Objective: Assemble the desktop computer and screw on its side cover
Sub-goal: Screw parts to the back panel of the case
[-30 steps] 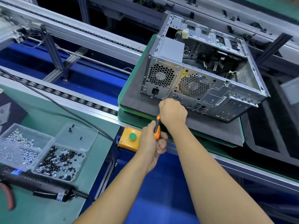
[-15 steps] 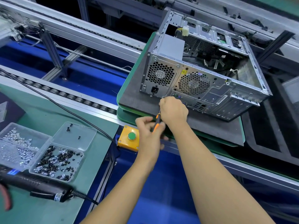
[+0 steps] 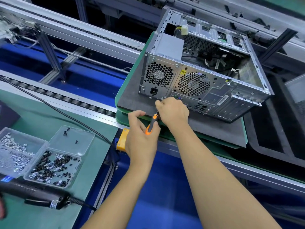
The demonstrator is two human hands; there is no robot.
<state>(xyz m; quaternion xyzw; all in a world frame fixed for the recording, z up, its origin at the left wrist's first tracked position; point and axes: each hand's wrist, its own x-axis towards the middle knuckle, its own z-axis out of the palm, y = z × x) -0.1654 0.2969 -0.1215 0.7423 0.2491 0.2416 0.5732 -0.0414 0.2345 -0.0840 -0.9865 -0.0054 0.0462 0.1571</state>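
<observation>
Steel computer case (image 3: 204, 83) perforated; both hands (image 3: 171, 111) grip orange-handled screwdriver (image 3: 151, 124).

Factory assy line: roller conveyor (image 3: 69, 98), screw trays (image 3: 54, 167).

Open-sided computer case (image 3: 203, 80) — on pallet (image 3: 132, 100).

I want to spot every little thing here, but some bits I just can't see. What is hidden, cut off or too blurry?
All in the head view:
- Screwdriver tip and any screw: hidden behind the right hand at the computer case rear.
- Screwdriver handle end: covered by the left hand.
- Yellow button box: top hidden by the left hand.
- Electric screwdriver: blurred, cut off at the left edge.
- Screws in the trays: too small to tell types.
</observation>
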